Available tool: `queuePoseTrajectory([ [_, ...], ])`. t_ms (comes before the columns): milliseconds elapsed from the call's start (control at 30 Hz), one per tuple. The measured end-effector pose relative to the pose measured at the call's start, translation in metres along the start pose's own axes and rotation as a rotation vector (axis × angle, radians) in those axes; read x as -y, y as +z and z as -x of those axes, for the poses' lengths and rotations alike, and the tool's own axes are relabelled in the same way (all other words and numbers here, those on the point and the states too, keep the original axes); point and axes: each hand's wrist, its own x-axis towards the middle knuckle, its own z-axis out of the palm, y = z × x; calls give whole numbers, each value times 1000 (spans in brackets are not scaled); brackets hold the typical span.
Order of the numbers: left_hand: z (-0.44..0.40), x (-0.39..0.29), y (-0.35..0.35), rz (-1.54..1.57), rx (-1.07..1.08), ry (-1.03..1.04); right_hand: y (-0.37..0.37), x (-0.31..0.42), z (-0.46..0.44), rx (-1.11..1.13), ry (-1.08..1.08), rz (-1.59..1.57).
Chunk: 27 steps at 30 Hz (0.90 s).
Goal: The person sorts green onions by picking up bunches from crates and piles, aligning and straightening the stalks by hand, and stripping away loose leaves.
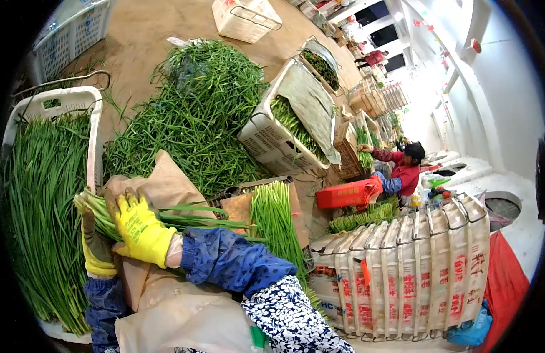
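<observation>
A bundle of long green stalks (pixel 193 220) lies across my lap, its pale ends at the left. My right hand (pixel 141 228), in a yellow glove, is wrapped over the bundle near those ends. Below and to the left, my left hand (pixel 98 247), in a yellow glove with dark stained fingers, holds the same ends from the other side. Beside it stands a white crate (pixel 94 135) filled with long green leaves (pixel 45 206). Another sheaf of stalks (pixel 276 215) rests on a board just right of the held bundle's leaf tips.
A large heap of loose leaves (pixel 201 112) covers the floor ahead. Beyond it is a cloth-covered crate (pixel 284 117). A row of stacked white crates (pixel 402 270) stands at the right. A co-worker (pixel 406 173) in red sits behind a red box (pixel 343 196), holding stalks.
</observation>
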Motion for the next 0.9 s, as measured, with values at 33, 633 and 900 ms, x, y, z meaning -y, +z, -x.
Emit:
queuePoseTrajectory([
  [33,-2,-1,0,-9,5,-4,3,3,1,-10,4,-5],
  [633,-49,-58,191,-1114,878,999,-46,-178,124,-407,490,173],
  [900,-26,96,151,-1879,1335,1303,-104,-119,142,-1402,-151,-935],
])
